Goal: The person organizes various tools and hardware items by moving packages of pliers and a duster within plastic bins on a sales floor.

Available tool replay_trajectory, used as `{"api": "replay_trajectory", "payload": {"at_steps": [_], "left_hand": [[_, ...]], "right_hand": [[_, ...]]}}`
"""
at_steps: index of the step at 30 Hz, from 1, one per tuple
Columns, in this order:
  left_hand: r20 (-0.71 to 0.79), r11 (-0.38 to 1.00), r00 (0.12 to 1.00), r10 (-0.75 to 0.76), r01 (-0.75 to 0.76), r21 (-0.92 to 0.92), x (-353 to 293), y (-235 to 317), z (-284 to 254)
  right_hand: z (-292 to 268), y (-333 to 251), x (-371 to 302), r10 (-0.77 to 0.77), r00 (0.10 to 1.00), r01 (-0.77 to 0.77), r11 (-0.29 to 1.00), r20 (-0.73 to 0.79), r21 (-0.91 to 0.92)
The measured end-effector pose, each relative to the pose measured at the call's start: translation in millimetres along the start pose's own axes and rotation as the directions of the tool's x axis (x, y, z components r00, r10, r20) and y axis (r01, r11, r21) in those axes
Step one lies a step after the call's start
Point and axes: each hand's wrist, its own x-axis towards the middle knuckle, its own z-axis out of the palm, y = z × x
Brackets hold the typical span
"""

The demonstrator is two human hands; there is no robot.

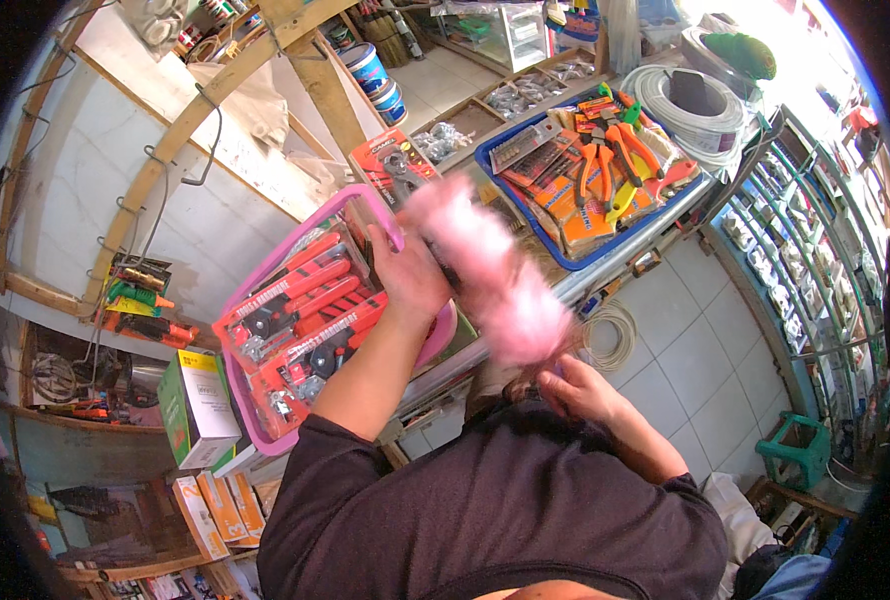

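Observation:
My left hand (408,272) is closed on the far right rim of a pink plastic basket (248,285). Packaged tools (305,315) on red-and-white cards fill that basket. A fluffy pink duster (505,285), smeared by motion, slants across the middle, its upper end beside my left hand. Its handle is gripped in my right hand (587,392), low and right of centre. Beyond the duster's top lies a carded adjustable wrench (395,165). A blue tray (570,262) to the far right carries orange-handled pliers (605,160) and packaged goods.
Coils of white cable (690,105) sit behind the blue tray. Wooden bins (535,92) of small parts line the back. A green-and-white box (203,410) stands left of the basket. On the tiled floor are a green stool (797,448) and a coiled hose (608,335).

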Motion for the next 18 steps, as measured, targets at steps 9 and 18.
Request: {"api": "replay_trajectory", "payload": {"at_steps": [9,18], "left_hand": [[0.048,1.000,0.999,-0.008,0.007,0.010,1,0,-43],[-0.384,0.931,0.922,0.045,0.101,0.352,-3,-18,42]], "right_hand": [[13,-15,16,-0.151,0.988,0.153,0.972,-0.022,0.176],[5,-18,30,-0.285,0.924,0.285,0.958,-0.254,-0.037]]}}
